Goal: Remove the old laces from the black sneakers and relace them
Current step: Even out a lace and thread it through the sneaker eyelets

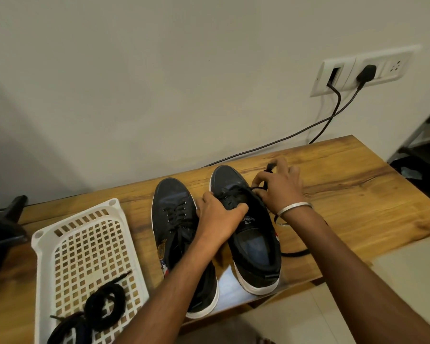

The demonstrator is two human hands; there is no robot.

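Note:
Two black sneakers with white soles stand side by side on the wooden table point(358, 194), toes toward the wall. The left sneaker point(176, 219) is laced up. My left hand point(219, 219) grips the tongue and left eyelet side of the right sneaker point(248, 234), which is partly unlaced. My right hand point(278, 187) pinches that shoe's black lace point(267, 178) near the toe-end eyelets and holds it up and to the right. A loose stretch of the lace point(293, 254) trails on the table right of the shoe.
A white perforated plastic tray point(85, 244) lies at the left with coiled black laces point(104, 306) in its near end. Black cables point(283, 140) run from wall sockets point(358, 70) down behind the table. A dark chair part point(0, 232) sits at the far left.

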